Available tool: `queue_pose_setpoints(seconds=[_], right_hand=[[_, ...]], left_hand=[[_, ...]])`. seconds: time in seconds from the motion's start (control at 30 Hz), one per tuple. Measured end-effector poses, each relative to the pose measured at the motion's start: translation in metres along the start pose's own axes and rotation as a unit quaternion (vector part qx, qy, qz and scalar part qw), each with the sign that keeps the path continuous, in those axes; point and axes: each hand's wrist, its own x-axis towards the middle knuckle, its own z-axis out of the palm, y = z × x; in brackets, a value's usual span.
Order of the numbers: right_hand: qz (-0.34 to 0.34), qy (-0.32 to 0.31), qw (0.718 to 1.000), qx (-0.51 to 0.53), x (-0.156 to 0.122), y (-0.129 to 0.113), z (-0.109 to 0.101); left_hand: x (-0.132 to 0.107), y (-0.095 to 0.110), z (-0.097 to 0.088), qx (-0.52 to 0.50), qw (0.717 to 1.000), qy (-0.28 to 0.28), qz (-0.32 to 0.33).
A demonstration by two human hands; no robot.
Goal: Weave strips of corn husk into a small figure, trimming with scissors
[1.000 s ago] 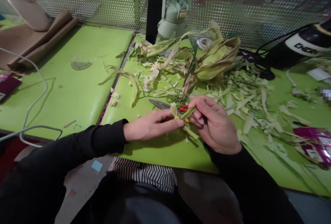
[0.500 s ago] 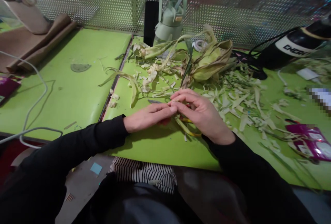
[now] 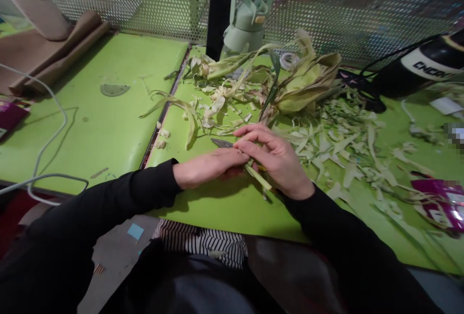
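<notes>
In the head view, my left hand [image 3: 208, 166] and my right hand [image 3: 281, 161] meet above the table's front part, fingertips touching. My left hand is closed around a pale green stalk of corn husk [image 3: 260, 177], whose end sticks out below the fingers. From under my right hand's fingers a dark pointed scissors blade [image 3: 222, 143] points left; a bit of yellow handle shows behind the stalk. My right hand is closed on these scissors, mostly hidden by the fingers. Beyond the hands lie a large dried corn husk [image 3: 302, 84] and many cut husk scraps [image 3: 333, 142].
A light green bottle [image 3: 244, 31] and a black phone-like slab [image 3: 218, 26] stand by the mesh screen. A black bottle [image 3: 416, 69] leans at right, near a purple packet [image 3: 440, 200]. Left are a half-round piece [image 3: 114, 90], brown paper [image 3: 54, 60] and a white cable [image 3: 60, 106].
The scissors have turned: more blade shows left of my right hand, and the yellow loops are now mostly hidden. More of the stalk's lower end shows. The view has shifted slightly.
</notes>
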Motion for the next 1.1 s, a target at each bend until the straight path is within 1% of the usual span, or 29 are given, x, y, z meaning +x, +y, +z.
queue_pose_setpoints(seconds=[0.1,0.17,0.23,0.4,0.47,0.53,0.6,0.7,0.73,0.8,0.87,0.9,0.93,1.0,1.03,1.1], right_hand=[[-0.019,0.012,1.0,0.006,-0.001,0.0,-0.001],[-0.035,0.013,0.999,0.003,-0.002,0.001,-0.001],[-0.042,0.005,0.999,0.0,-0.003,0.002,-0.001],[-0.056,-0.004,0.998,-0.004,-0.004,0.002,0.001],[-0.063,-0.012,0.998,-0.004,-0.005,0.001,0.002],[-0.068,-0.02,0.997,0.0,-0.005,-0.001,0.004],[-0.067,-0.024,0.997,0.002,-0.005,-0.002,0.006],[-0.063,-0.011,0.998,-0.005,-0.002,-0.002,0.006],[-0.058,0.005,0.998,-0.003,-0.001,-0.001,0.005],[-0.048,0.063,0.997,0.018,0.003,0.001,-0.001],[-0.038,0.125,0.99,0.044,0.006,0.004,-0.009],[-0.03,0.14,0.989,0.044,0.006,0.005,-0.014],[-0.018,0.138,0.99,0.032,0.007,0.006,-0.017],[0.001,0.105,0.994,-0.014,0.006,0.007,-0.022],[0.004,0.085,0.996,-0.04,0.005,0.006,-0.023],[-0.006,0.051,0.995,-0.084,0.003,0.005,-0.022]], left_hand=[[-0.004,0.001,0.001,0.039,0.998,-0.006,0.038],[-0.003,0.0,0.0,0.072,0.996,-0.016,0.047],[-0.001,-0.002,-0.002,0.09,0.994,-0.041,0.049],[0.001,-0.003,-0.003,0.108,0.987,-0.106,0.043],[0.001,-0.003,0.0,0.123,0.985,-0.119,0.031],[0.001,-0.005,0.004,0.139,0.983,-0.115,0.022],[0.002,-0.007,0.008,0.154,0.983,-0.095,0.013],[0.004,-0.008,0.011,0.14,0.989,-0.028,0.02],[0.005,-0.007,0.011,0.116,0.993,-0.004,0.03],[0.007,-0.005,0.008,0.035,0.997,0.036,0.056],[0.01,-0.004,0.003,-0.071,0.993,0.073,0.067],[0.012,-0.004,0.0,-0.123,0.986,0.094,0.063],[0.014,-0.004,-0.003,-0.17,0.978,0.113,0.054],[0.019,-0.007,-0.006,-0.234,0.962,0.137,0.033],[0.02,-0.008,-0.007,-0.252,0.957,0.141,0.032],[0.022,-0.011,-0.006,-0.27,0.951,0.14,0.053]])
